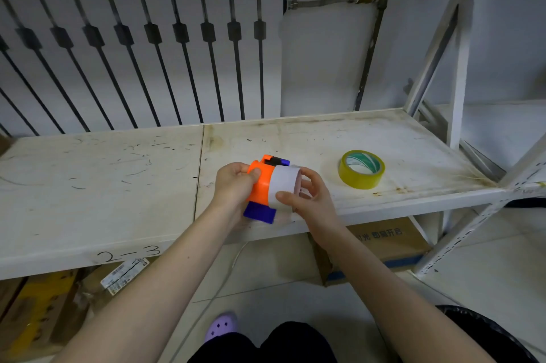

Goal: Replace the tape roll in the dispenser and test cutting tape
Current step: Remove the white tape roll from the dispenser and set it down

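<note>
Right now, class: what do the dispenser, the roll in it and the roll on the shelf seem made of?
Dispenser: likely moulded plastic, matte orange and blue.
White roll: looks like an empty paper or card core, flat and dull.
Yellow tape roll: glossy translucent film, probably plastic, on a printed core.

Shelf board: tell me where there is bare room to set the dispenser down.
The shelf is bare left of its seam, and along the back by the wall. On the right, the yellow tape roll takes the middle. Both hands, left hand and right hand, crowd the front edge with the dispenser.
</note>
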`<state>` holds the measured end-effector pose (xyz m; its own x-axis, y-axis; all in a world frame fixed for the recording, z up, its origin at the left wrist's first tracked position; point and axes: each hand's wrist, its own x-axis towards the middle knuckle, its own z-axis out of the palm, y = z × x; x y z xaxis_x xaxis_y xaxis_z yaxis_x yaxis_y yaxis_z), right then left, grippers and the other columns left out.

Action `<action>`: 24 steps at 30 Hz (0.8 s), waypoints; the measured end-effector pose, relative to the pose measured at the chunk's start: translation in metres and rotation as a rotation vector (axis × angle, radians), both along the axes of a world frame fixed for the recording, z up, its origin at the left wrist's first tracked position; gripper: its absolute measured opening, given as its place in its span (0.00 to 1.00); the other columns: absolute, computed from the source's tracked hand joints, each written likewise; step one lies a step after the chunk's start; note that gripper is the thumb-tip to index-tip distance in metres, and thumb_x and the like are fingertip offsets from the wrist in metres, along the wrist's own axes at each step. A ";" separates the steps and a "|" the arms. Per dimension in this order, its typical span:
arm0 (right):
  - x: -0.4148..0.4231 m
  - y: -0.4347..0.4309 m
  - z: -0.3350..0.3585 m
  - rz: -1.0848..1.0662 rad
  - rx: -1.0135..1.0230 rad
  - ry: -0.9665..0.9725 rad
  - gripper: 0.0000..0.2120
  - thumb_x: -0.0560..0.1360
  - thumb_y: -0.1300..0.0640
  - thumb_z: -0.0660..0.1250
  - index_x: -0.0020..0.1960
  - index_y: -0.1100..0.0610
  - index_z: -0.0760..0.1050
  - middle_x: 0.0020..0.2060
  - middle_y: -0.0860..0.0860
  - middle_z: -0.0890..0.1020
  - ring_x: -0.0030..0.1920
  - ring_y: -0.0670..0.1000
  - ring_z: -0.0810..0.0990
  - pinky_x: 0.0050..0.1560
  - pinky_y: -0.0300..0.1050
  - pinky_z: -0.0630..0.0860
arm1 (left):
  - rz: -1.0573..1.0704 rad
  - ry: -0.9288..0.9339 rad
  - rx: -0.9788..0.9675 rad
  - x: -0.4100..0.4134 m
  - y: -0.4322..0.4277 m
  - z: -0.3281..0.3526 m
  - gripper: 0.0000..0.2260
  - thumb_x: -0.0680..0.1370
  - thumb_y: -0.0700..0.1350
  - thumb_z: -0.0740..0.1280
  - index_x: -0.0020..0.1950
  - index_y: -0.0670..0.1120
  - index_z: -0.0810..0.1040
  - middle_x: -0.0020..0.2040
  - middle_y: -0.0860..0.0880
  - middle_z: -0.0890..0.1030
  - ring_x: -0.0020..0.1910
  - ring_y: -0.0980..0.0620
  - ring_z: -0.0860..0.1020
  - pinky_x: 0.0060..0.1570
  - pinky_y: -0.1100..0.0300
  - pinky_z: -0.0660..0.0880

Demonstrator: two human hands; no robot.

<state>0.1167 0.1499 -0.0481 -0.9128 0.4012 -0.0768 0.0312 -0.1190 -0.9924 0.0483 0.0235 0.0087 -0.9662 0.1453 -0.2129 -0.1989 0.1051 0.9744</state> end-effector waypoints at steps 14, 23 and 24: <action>0.003 0.033 0.000 -0.065 -0.075 -0.025 0.32 0.70 0.58 0.73 0.70 0.50 0.65 0.63 0.57 0.74 0.57 0.55 0.78 0.45 0.44 0.79 | 0.084 0.010 -0.174 -0.023 0.005 -0.022 0.06 0.75 0.44 0.69 0.46 0.44 0.73 0.48 0.43 0.79 0.47 0.43 0.76 0.49 0.50 0.75; 0.019 0.080 0.016 -0.378 0.269 0.047 0.35 0.65 0.57 0.77 0.67 0.55 0.63 0.60 0.51 0.70 0.61 0.52 0.72 0.57 0.47 0.74 | -0.048 0.484 -0.755 -0.010 0.015 -0.011 0.24 0.73 0.42 0.68 0.69 0.44 0.67 0.68 0.41 0.67 0.67 0.40 0.66 0.60 0.47 0.70; 0.019 0.090 0.017 -0.425 0.319 0.045 0.36 0.64 0.56 0.77 0.67 0.55 0.63 0.60 0.51 0.70 0.60 0.52 0.72 0.58 0.48 0.74 | -0.082 0.571 -0.795 -0.004 0.019 -0.008 0.23 0.73 0.41 0.67 0.68 0.45 0.69 0.67 0.42 0.68 0.67 0.40 0.66 0.60 0.48 0.70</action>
